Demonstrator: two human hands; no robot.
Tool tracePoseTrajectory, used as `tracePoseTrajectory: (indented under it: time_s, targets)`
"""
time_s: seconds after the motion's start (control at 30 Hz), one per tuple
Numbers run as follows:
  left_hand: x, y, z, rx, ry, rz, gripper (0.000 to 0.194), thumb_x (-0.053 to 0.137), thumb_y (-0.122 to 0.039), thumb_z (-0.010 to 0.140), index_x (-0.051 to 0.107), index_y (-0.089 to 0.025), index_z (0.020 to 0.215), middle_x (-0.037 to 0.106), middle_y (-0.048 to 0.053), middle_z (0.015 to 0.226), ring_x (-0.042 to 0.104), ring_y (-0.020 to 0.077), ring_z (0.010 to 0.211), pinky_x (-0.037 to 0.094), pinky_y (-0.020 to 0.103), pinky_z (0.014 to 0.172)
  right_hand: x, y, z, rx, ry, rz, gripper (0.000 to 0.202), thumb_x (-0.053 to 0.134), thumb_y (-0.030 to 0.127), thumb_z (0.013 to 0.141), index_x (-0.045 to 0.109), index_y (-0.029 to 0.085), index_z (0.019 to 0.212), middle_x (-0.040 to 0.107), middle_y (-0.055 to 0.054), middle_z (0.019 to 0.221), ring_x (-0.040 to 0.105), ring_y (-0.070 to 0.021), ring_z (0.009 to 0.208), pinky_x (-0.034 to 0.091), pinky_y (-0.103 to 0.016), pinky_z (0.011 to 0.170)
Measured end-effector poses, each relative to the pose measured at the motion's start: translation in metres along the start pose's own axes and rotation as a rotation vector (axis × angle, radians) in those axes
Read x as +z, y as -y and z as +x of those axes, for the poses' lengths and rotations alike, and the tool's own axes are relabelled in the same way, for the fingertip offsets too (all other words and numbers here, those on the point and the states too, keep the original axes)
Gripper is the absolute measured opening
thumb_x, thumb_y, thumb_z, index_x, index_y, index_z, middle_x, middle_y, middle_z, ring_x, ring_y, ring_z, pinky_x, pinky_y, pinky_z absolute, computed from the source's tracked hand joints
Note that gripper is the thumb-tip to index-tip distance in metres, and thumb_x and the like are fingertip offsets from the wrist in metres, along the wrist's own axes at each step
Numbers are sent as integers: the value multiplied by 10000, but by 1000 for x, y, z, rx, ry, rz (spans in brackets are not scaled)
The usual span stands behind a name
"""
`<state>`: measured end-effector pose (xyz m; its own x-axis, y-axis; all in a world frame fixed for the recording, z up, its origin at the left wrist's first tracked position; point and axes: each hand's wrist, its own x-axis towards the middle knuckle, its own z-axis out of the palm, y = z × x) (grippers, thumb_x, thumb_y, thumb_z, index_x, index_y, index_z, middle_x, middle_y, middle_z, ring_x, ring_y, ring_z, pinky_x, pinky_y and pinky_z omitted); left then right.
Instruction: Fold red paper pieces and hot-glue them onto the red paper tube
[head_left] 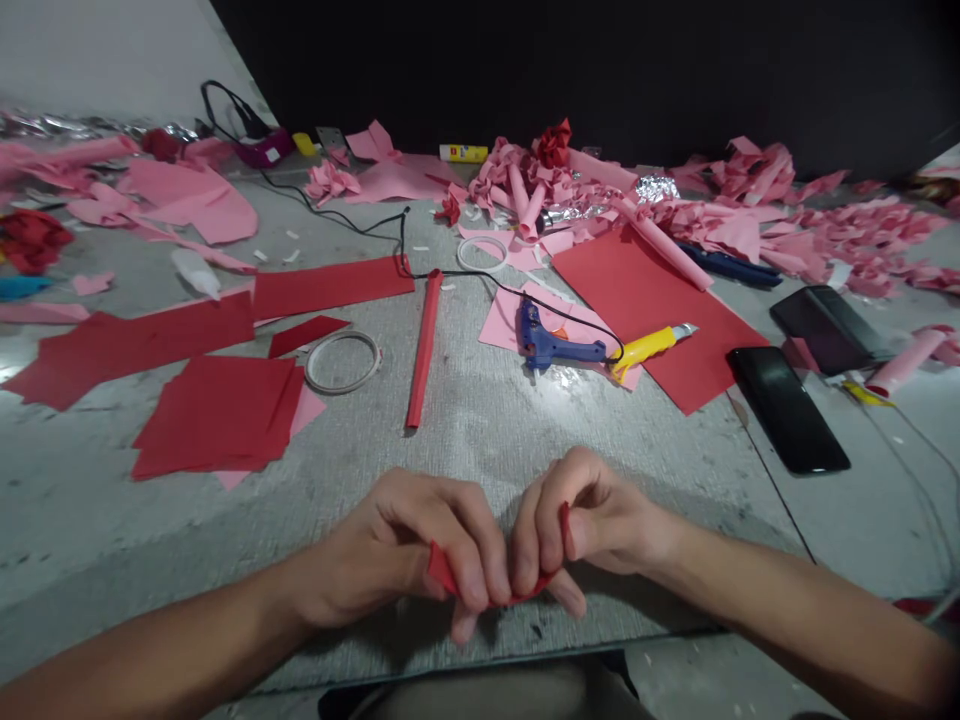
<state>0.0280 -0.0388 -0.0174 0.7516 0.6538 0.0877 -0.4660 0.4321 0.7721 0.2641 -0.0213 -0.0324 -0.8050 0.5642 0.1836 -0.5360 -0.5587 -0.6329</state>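
Near the table's front edge, my left hand (442,545) and my right hand (570,515) are side by side, both closed on one small piece of red paper (442,572). The paper is bent between thumbs and fingers, and most of it is hidden behind them. Beyond the hands lies a narrow red folded paper strip (424,350), pointing away from me. To its left are a stack of red paper squares (214,415) and a white ring of tape (343,362). A blue hot glue gun (559,342) rests to the right, beside a yellow utility knife (649,348).
Red sheets (660,310) lie at right, near a black phone (787,408) and a dark device (829,328). Crumpled pink paper (517,180) lines the back with a glue stick (463,153). A black cord (330,212) crosses the table. A white bottle (196,272) lies left.
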Motion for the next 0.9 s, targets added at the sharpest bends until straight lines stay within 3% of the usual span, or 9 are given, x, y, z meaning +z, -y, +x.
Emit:
tracePoseTrajectory:
  time_s: [0.13, 0.23, 0.47, 0.63, 0.8, 0.9]
  targets:
    - [-1, 6, 3, -61, -20, 28, 212, 827, -422, 949, 871, -216, 930, 731, 81, 919, 704, 150, 770, 625, 232, 653, -3, -4, -1, 41, -28, -20, 125, 810, 260, 981, 862, 147, 986, 836, -118, 936, 729, -101, 583, 582, -206, 580]
    - [0, 10, 3, 0, -35, 30, 242, 780, -416, 989, 852, -196, 918, 718, 72, 899, 695, 153, 785, 617, 258, 686, -3, -5, -1, 48, -57, -39, 141, 822, 283, 969, 861, 153, 933, 821, -92, 898, 739, -117, 592, 593, -225, 579]
    - [1, 8, 3, 120, -81, -26, 194, 715, -365, 1038, 859, -239, 1064, 746, 82, 1018, 706, 137, 805, 590, 205, 636, -2, 5, 2, -12, -65, -71, 179, 770, 311, 1017, 873, 168, 1048, 828, -116, 1043, 771, -127, 705, 637, -220, 609]
    - [-1, 8, 1, 165, -3, -50, 188, 711, -402, 1045, 843, -291, 1120, 772, 50, 1085, 742, 113, 756, 618, 272, 755, -3, 6, 2, -21, -65, -75, 147, 838, 324, 959, 885, 210, 1038, 845, -115, 1039, 770, -138, 755, 646, -204, 609]
    - [-3, 8, 0, 109, -6, 25, 295, 778, -516, 974, 820, -231, 908, 774, 50, 966, 734, 138, 709, 631, 307, 765, -7, 7, 1, 15, -62, -84, 161, 843, 348, 952, 888, 201, 1002, 845, -112, 1001, 764, -132, 714, 646, -205, 607]
    - [-5, 8, 1, 129, -1, 31, 244, 786, -436, 985, 820, -221, 875, 767, 43, 895, 732, 133, 710, 622, 290, 789, -8, 10, 1, 5, -72, -85, 144, 834, 327, 960, 883, 192, 973, 842, -99, 961, 776, -131, 709, 645, -202, 610]
